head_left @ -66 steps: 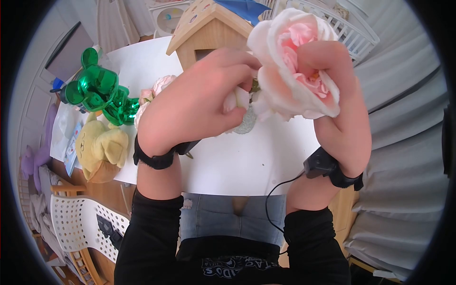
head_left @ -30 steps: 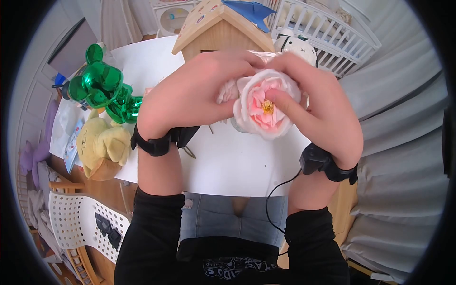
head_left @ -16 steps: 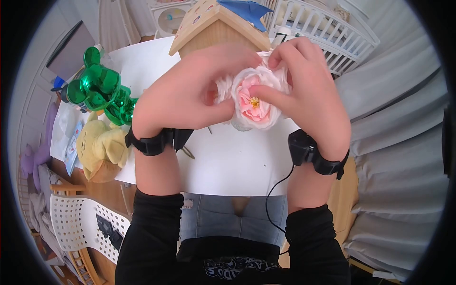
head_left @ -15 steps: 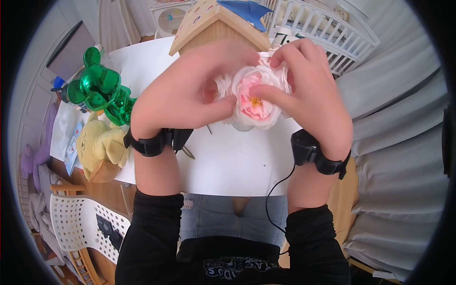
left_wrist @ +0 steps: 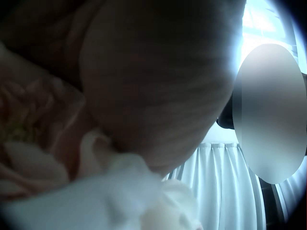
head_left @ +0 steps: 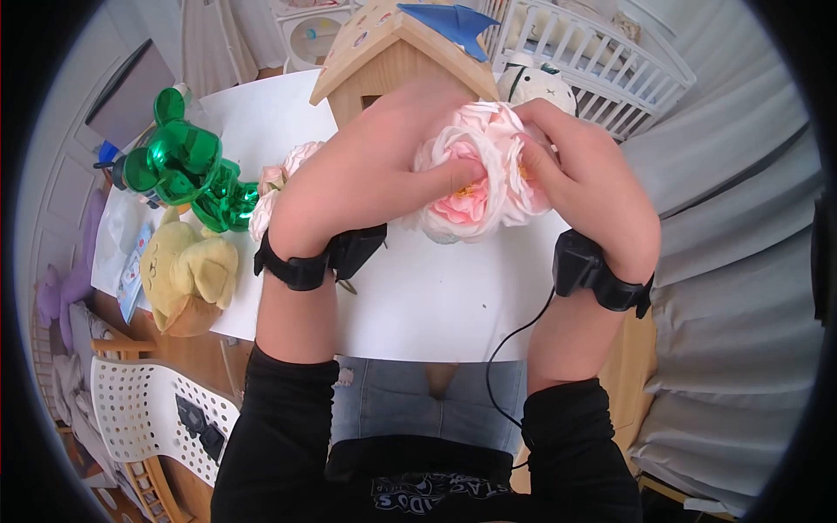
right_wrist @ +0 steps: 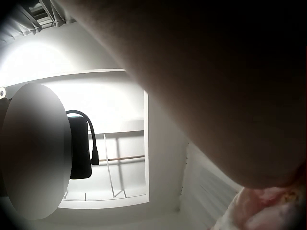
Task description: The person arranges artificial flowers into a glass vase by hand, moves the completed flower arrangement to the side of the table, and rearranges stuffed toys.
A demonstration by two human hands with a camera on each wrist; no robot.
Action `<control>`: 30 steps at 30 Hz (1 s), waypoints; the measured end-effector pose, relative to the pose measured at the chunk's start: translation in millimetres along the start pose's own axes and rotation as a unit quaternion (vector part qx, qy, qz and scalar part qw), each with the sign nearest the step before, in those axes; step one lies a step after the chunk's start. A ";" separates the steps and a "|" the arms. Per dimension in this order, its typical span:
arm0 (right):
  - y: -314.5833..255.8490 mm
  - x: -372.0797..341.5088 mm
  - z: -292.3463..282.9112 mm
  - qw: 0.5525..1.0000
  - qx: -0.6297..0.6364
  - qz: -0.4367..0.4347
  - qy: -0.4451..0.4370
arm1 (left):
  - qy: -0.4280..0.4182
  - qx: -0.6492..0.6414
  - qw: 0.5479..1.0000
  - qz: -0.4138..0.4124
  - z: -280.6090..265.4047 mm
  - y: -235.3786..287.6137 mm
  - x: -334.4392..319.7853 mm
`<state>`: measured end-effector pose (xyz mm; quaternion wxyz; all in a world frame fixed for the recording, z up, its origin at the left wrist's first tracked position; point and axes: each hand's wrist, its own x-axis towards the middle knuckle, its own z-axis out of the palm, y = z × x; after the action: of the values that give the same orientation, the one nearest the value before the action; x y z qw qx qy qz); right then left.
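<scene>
Pale pink artificial roses are bunched between both hands over the table in the head view. My left hand (head_left: pixel 375 166) holds the front rose (head_left: pixel 456 212), its thumb pressed into the bloom near the yellow centre and its fingers hidden behind. Beside it, my right hand (head_left: pixel 597 179) grips a second rose (head_left: pixel 534 199) with the thumb among the petals. Below the blooms shows a sliver of textured glass (head_left: pixel 443 236). Petals (left_wrist: pixel 33 163) fill the lower left of the left wrist view. In the right wrist view, a rose (right_wrist: pixel 261 211) shows at the lower right.
A wooden house (head_left: pixel 397 70) stands behind the hands. More pink roses (head_left: pixel 272 180) lie left of the left forearm, near a shiny green bear figure (head_left: pixel 187 152) and a yellow plush (head_left: pixel 187 275). A white plush (head_left: pixel 536 84) sits at the back right of the white table (head_left: pixel 418 314).
My right hand lowered a rose from high at the right into the bunch. Since then its thumb has shifted right to another rose, and my left thumb has come onto the front rose.
</scene>
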<state>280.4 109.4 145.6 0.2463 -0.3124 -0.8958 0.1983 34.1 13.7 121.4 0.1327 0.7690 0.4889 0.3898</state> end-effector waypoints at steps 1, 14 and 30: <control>2.9 -0.9 -2.3 1.000 0.018 -0.021 -0.006 | -0.001 0.000 1.000 0.000 0.1 -1.2 -0.2; -9.9 -5.2 -8.5 1.000 -0.012 -0.028 -0.007 | -0.057 -0.031 0.998 -0.002 -0.9 -21.2 2.7; 1.6 7.0 2.5 0.975 0.057 -0.206 0.061 | 0.320 0.220 0.916 -0.098 -34.0 33.1 -103.2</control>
<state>275.0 114.7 145.0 0.3533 -0.1183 -0.9113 0.1750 8.3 -96.7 114.8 -0.1659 0.5610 0.6516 0.4829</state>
